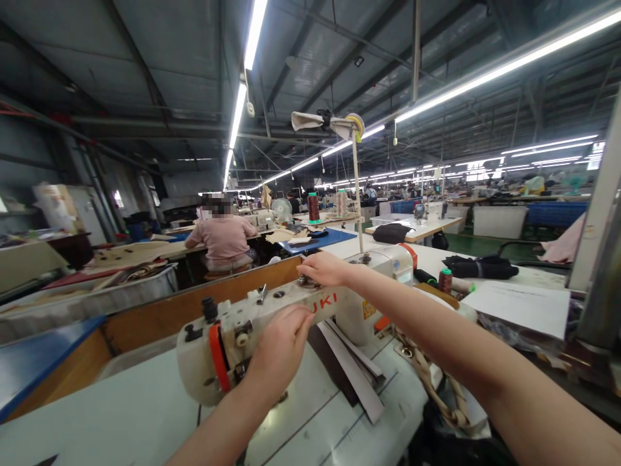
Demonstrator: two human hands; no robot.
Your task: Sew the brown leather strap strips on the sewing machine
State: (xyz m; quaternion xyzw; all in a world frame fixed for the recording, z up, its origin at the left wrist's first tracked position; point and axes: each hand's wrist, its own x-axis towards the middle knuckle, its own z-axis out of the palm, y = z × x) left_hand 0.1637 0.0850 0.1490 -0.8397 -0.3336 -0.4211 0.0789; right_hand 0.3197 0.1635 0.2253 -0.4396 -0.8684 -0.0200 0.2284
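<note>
A white industrial sewing machine (352, 310) with red lettering and an orange band stands in front of me. My left hand (280, 343) is before its arm, fingers pinched together; whatever they hold is too small to make out. Over the machine's top, my right hand (326, 268) is closed beside small metal thread parts, and its fingertips' contents cannot be made out either. Grey and dark fabric strips (356, 372) lie under the arm on the pale machine table (310, 424).
A thread stand (356, 188) rises behind the machine. Thread cones (314, 208) stand farther back. To the right are a dark red spool (445, 281), white paper (521, 305) and a black fabric bundle (480, 266). A co-worker (224, 236) sits ahead left. A wooden board (194, 291) edges the table.
</note>
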